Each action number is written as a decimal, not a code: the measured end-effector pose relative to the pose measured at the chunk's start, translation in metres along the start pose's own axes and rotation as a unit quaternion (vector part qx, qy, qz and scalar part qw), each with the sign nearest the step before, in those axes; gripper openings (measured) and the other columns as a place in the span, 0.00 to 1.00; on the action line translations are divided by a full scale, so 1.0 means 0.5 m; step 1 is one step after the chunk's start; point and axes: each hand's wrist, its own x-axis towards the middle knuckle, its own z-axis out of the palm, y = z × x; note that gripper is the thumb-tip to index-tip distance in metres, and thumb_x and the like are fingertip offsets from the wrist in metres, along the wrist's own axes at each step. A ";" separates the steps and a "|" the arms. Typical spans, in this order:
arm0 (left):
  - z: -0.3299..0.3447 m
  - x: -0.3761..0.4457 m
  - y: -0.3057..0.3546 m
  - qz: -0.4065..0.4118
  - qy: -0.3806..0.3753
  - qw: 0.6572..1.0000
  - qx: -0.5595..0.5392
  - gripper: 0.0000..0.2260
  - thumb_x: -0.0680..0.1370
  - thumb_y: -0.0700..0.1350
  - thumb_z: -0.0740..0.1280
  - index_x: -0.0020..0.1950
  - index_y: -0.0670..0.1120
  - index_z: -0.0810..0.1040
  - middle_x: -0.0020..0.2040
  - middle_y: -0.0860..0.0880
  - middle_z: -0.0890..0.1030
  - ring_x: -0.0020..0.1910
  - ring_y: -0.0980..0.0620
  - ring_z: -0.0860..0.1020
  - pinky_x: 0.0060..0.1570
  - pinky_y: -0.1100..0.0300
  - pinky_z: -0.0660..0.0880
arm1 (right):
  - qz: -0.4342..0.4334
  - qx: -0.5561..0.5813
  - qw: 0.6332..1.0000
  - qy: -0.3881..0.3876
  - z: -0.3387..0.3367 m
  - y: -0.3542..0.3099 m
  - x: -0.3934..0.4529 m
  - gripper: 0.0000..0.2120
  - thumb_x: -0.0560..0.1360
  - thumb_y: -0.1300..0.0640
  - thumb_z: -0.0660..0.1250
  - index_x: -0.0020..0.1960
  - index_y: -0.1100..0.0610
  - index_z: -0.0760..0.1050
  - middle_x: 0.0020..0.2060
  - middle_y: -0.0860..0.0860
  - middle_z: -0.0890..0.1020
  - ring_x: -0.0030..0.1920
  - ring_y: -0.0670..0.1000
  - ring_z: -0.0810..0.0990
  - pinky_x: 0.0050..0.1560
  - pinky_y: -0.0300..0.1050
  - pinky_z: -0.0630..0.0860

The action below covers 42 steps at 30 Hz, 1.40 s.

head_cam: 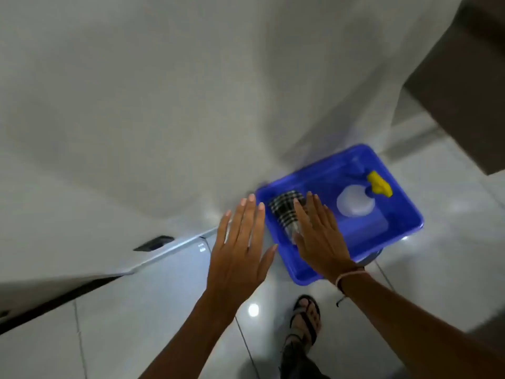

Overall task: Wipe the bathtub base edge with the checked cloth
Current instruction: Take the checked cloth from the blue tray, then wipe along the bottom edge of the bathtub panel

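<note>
A black-and-white checked cloth lies folded in the left end of a blue plastic tub on the floor. My right hand hovers flat above the tub, fingers apart, partly covering the cloth; I cannot tell whether it touches it. My left hand is spread open just left of the tub, holding nothing. The white bathtub fills the upper left, and its base edge runs diagonally along the floor at the left.
In the tub stands a white spray bottle with a yellow trigger. The floor is glossy white tile. My sandalled foot is below the tub. A dark brown surface sits at the upper right.
</note>
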 end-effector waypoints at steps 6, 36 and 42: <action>0.339 0.044 -0.014 0.026 -0.161 0.986 -0.037 0.35 0.85 0.61 0.52 0.83 0.37 0.63 0.83 0.38 0.61 0.83 0.42 0.59 0.80 0.42 0.65 | -0.025 0.029 0.997 -0.065 0.270 0.108 0.144 0.38 0.81 0.43 0.63 0.85 0.57 0.54 0.84 0.65 0.54 0.85 0.67 0.52 0.83 0.70 0.54; 0.420 0.093 -0.433 0.505 0.004 0.728 0.464 0.35 0.83 0.51 0.61 0.83 0.31 0.57 0.82 0.31 0.58 0.82 0.34 0.59 0.81 0.36 0.52 | 0.354 0.696 0.536 0.321 0.942 -0.591 0.231 0.25 0.83 0.71 0.59 0.78 0.56 0.69 0.72 0.39 0.77 0.66 0.23 0.72 0.67 0.21 0.67; 0.464 0.108 -0.418 0.474 0.014 0.680 0.559 0.38 0.85 0.59 0.49 0.84 0.32 0.44 0.84 0.32 0.47 0.84 0.35 0.48 0.81 0.35 0.42 | 0.313 0.672 0.622 0.251 0.974 -0.634 0.306 0.36 0.84 0.44 0.56 0.84 0.52 0.41 0.86 0.52 0.44 0.87 0.51 0.44 0.86 0.46 0.42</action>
